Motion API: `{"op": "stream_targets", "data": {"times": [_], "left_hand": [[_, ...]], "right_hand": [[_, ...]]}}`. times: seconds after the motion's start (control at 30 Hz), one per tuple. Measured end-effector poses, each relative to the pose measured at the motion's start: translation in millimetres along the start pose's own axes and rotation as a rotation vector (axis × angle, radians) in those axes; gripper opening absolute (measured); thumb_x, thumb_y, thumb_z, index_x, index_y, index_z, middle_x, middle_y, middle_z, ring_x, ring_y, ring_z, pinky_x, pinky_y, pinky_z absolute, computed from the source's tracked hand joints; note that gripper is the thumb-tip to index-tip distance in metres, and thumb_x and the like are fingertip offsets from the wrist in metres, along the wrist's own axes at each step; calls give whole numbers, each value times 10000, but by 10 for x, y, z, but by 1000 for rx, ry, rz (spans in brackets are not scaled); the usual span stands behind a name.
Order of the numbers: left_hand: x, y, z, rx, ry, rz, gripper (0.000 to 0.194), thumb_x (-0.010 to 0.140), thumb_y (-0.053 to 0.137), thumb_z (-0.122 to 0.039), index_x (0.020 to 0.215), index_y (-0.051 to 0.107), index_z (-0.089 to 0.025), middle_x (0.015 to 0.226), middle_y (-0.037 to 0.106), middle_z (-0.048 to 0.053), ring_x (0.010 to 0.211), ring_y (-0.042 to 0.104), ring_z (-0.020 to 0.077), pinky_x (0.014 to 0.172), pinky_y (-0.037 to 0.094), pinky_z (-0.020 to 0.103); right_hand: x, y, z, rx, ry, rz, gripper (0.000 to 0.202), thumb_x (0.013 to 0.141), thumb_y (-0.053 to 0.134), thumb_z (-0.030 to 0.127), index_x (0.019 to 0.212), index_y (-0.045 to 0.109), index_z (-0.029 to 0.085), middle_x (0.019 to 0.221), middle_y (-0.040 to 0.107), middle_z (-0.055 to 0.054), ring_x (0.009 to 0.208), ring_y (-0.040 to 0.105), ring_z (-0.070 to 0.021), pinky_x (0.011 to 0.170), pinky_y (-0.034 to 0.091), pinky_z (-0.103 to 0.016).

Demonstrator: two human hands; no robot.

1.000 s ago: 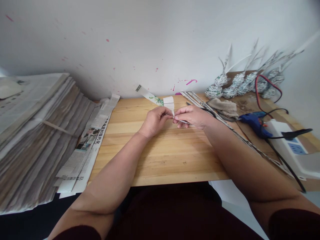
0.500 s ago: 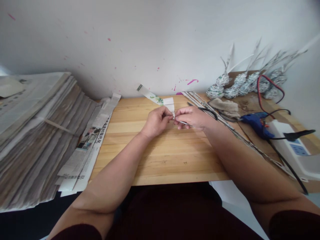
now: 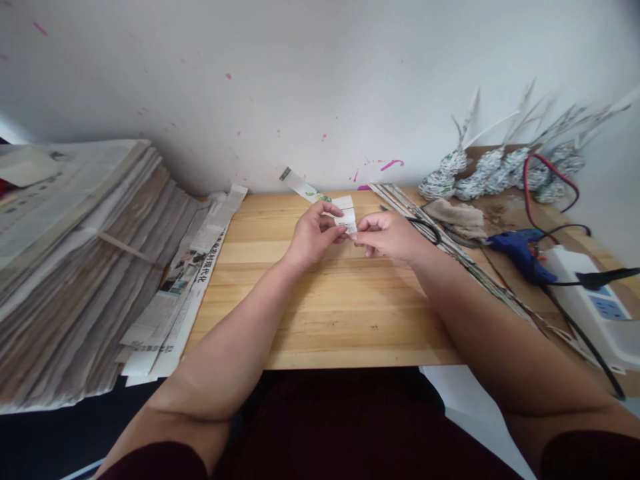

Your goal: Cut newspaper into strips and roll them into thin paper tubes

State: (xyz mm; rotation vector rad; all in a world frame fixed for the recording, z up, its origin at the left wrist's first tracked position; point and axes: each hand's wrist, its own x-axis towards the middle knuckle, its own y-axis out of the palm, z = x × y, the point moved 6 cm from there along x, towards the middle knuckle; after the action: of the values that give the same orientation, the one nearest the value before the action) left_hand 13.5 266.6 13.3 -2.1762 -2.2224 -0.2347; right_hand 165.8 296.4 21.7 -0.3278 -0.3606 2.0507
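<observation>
A strip of printed paper [image 3: 345, 208] is held between my two hands above the wooden table [image 3: 320, 313]. Its far part, white with a green print, slants away to the upper left toward the wall. My left hand [image 3: 317, 233] pinches the near part of the strip between thumb and fingers. At the strip's near right corner, the fingertips of my right hand [image 3: 385, 235] are pinched together on the paper. Whether a thin rolled stick lies inside my right fingers is hidden.
Stacked newspapers [image 3: 75, 267] and cut newspaper strips [image 3: 193, 267] lie at the left. Right of my hands are thin paper sticks [image 3: 400, 200], a cloth [image 3: 457, 213], a blue glue gun [image 3: 520, 253], a white power strip [image 3: 595, 300] and several woven paper pieces [image 3: 445, 175] by the wall.
My left fingers have lifted and spread over the strip, and more of its near part shows flat. The thin stick-like end under my right hand is no longer seen. The view has shifted slightly.
</observation>
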Motion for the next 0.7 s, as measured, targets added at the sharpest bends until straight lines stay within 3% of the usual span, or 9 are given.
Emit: {"op": "stream_targets", "data": {"times": [0.1,0.17,0.23,0.3,0.43,0.5,0.7], "left_hand": [[4,-30,45,-132,-137,-66,337,763,755,-87,977,515,-187,669,697,-4,615,691,140,649,553,264],[-8,-26,103,-248,-267,-99,254,821,725,-114,998,549,-158,714,720,34,641,701,137,659,557,254],[-33,-1,154,-343,-384,-103,91,901,656,-176,959,612,-119,738,724,71,653,697,125,656,555,234],[-57,33,177,-380,-449,-70,157,944,603,-215,867,661,-92,730,714,86,639,681,110,634,549,215],[-88,78,163,-365,-444,23,36,837,705,-99,813,710,-73,739,712,67,656,661,86,644,539,188],[-90,76,157,-348,-414,23,73,752,757,-50,813,721,-69,735,708,58,653,650,82,642,532,187],[-69,92,164,-322,-338,4,98,686,780,-83,697,683,-70,645,666,43,584,614,87,582,504,200]], "right_hand": [[-9,-10,10,31,54,-20,167,784,750,206,683,627,159,630,648,12,458,596,-71,419,426,-153],[-16,-21,19,38,84,-35,171,799,739,197,684,618,157,654,661,4,466,599,-68,409,409,-149],[-18,-37,22,46,109,-53,165,813,729,194,698,615,158,675,673,0,471,606,-68,397,392,-146],[-15,-50,22,55,124,-66,161,820,724,192,709,613,160,681,677,2,471,610,-68,389,381,-145],[-10,-56,20,71,122,-71,170,813,733,181,695,613,158,678,681,3,465,606,-66,387,379,-149],[-10,-53,17,77,114,-68,174,806,738,174,687,613,157,672,682,3,466,606,-65,389,376,-149],[-4,-22,-12,105,104,-43,162,810,734,176,700,616,159,680,687,-1,470,609,-70,386,370,-150]]}}
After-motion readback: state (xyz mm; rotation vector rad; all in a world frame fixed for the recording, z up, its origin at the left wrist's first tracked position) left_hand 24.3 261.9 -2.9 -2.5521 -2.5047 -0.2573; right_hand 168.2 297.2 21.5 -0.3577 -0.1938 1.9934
